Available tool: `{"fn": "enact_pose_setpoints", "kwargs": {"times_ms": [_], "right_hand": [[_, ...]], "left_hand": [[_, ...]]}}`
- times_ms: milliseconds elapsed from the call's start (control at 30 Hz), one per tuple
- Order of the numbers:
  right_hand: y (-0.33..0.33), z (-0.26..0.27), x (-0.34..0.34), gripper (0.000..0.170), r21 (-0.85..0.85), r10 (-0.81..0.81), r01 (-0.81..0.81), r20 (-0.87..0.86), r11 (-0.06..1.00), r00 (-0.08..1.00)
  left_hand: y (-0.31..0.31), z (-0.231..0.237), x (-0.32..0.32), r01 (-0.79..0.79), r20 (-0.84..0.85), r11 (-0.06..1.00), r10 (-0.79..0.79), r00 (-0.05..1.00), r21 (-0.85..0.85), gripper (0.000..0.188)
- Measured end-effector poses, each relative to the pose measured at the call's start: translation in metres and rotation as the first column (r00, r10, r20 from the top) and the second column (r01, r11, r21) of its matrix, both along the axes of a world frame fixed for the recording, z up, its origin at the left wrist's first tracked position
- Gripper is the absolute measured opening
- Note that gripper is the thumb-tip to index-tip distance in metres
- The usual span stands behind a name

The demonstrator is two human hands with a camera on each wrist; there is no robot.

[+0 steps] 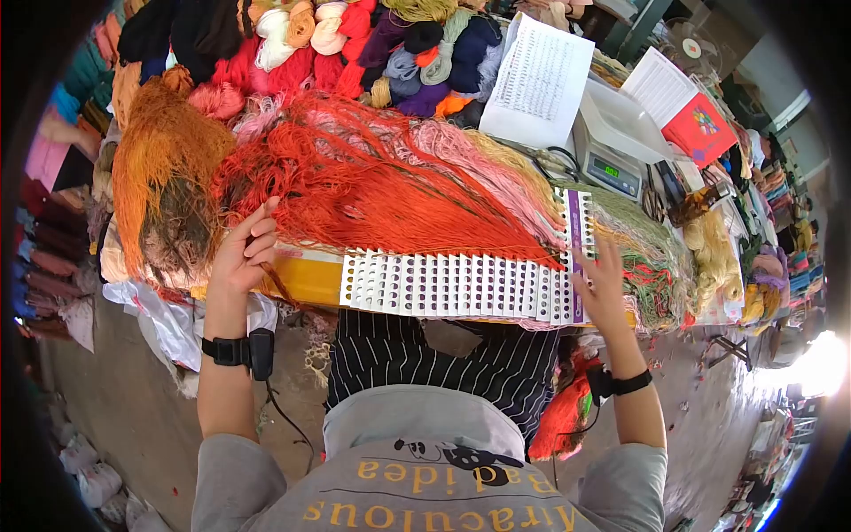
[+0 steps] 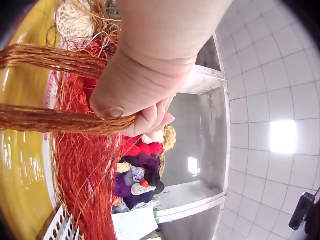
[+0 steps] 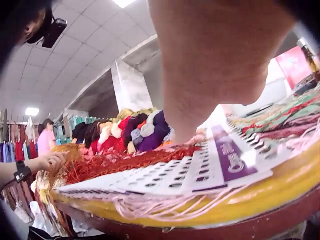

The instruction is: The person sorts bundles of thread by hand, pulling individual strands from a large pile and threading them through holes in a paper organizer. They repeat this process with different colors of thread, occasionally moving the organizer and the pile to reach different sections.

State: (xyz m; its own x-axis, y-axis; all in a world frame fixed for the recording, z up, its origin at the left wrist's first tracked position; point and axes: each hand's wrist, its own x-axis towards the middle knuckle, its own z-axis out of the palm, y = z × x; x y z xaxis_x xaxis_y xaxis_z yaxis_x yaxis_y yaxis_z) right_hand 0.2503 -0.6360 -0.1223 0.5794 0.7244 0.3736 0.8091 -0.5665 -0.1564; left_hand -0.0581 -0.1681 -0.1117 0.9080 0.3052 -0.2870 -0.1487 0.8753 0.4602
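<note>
With the row of white cardboard strips punched with round holes (image 1: 452, 285) as our landmark, our left hand (image 1: 241, 250) is to its left, thumb and fingers narrowly pinching a rust-brown bundle of thin yarn (image 2: 55, 120). Our right hand (image 1: 605, 285) is at the row's right end, by a purple-and-white card (image 1: 578, 257), fingers loosely spread in a wide grip; we cannot tell whether they touch it. Loose red yarn (image 1: 390, 195) fans out behind the row; a digital scale (image 1: 613, 173) sits beyond its right end.
</note>
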Motion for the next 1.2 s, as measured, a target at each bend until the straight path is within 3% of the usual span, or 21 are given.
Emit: {"fn": "enact_pose_setpoints", "kwargs": {"times_ms": [67, 167, 233, 300, 333, 367, 433, 633, 733, 833, 900, 1000, 1067, 1100, 1167, 1200], "right_hand": [[0.015, 0.005, -0.021, 0.04, -0.105, 0.009, -0.017, -0.085, 0.994, 0.996], [0.016, -0.009, -0.02, 0.042, -0.167, -0.007, -0.003, -0.061, 0.986, 0.998], [0.016, -0.014, -0.019, 0.043, -0.172, -0.019, 0.008, -0.064, 0.985, 0.998], [0.016, -0.014, -0.019, 0.043, -0.179, -0.032, 0.02, -0.065, 0.984, 0.997], [0.016, -0.013, -0.02, 0.043, -0.179, -0.031, 0.018, -0.073, 0.984, 0.997], [0.016, -0.012, -0.02, 0.043, -0.178, -0.031, 0.016, -0.081, 0.984, 0.996], [0.016, -0.014, -0.02, 0.043, -0.174, -0.038, 0.022, -0.087, 0.984, 0.995], [0.017, -0.015, -0.021, 0.043, -0.151, -0.039, 0.024, -0.098, 0.988, 0.994], [0.014, -0.016, -0.02, 0.043, -0.141, -0.025, 0.011, -0.094, 0.99, 0.995], [0.018, -0.018, -0.019, 0.043, -0.115, 0.039, -0.048, -0.079, 0.992, 0.996], [0.019, -0.017, -0.019, 0.044, -0.127, 0.015, -0.024, -0.076, 0.992, 0.997], [0.022, -0.012, -0.024, 0.044, -0.119, 0.012, -0.024, -0.1, 0.993, 0.995], [0.022, -0.012, -0.024, 0.044, -0.118, 0.001, -0.014, -0.108, 0.993, 0.994], [0.022, -0.011, -0.024, 0.044, -0.116, 0.006, -0.018, -0.108, 0.993, 0.994], [0.021, -0.011, -0.024, 0.044, -0.121, -0.002, -0.011, -0.108, 0.993, 0.994], [0.021, -0.011, -0.024, 0.044, -0.12, -0.002, -0.012, -0.109, 0.993, 0.994]], "left_hand": [[-0.002, 0.001, 0.0, -0.005, 0.001, 1.0, 0.005, 1.0, -0.021, 0.025], [0.0, 0.003, -0.004, -0.005, 0.051, 0.999, 0.007, 0.999, -0.048, 0.025], [0.002, 0.006, -0.008, 0.005, 0.104, 0.998, 0.001, 0.995, -0.056, 0.026], [0.007, 0.014, -0.014, -0.133, 0.123, 0.991, 0.133, 0.983, -0.008, 0.027], [0.016, 0.008, -0.019, -0.104, 0.23, 0.995, 0.102, 0.968, 0.0, 0.028], [0.018, 0.01, -0.021, -0.103, 0.229, 0.995, 0.101, 0.968, 0.0, 0.028], [0.022, 0.017, -0.025, -0.216, 0.265, 0.976, 0.214, 0.94, -0.019, 0.029], [0.029, 0.023, -0.031, -0.214, 0.381, 0.976, 0.208, 0.901, -0.029, 0.034], [0.011, 0.027, -0.021, -0.238, 0.25, 0.967, 0.21, 0.945, 0.086, 0.041], [-0.019, 0.018, 0.0, -0.044, 0.049, 0.925, 0.028, 0.998, 0.378, 0.044], [-0.044, 0.015, 0.02, 0.114, -0.143, 0.878, -0.052, 0.988, 0.465, 0.036], [-0.072, -0.003, 0.045, 0.357, -0.372, 0.708, -0.143, 0.917, 0.609, 0.032], [-0.088, -0.019, 0.058, 0.421, -0.442, 0.609, -0.126, 0.888, 0.673, 0.026], [-0.091, -0.024, 0.061, 0.418, -0.441, 0.609, -0.121, 0.889, 0.674, 0.026], [-0.096, -0.028, 0.067, 0.486, -0.493, 0.422, -0.1, 0.864, 0.766, 0.019], [-0.097, -0.025, 0.068, 0.51, -0.522, 0.386, -0.082, 0.849, 0.769, 0.013]]}}
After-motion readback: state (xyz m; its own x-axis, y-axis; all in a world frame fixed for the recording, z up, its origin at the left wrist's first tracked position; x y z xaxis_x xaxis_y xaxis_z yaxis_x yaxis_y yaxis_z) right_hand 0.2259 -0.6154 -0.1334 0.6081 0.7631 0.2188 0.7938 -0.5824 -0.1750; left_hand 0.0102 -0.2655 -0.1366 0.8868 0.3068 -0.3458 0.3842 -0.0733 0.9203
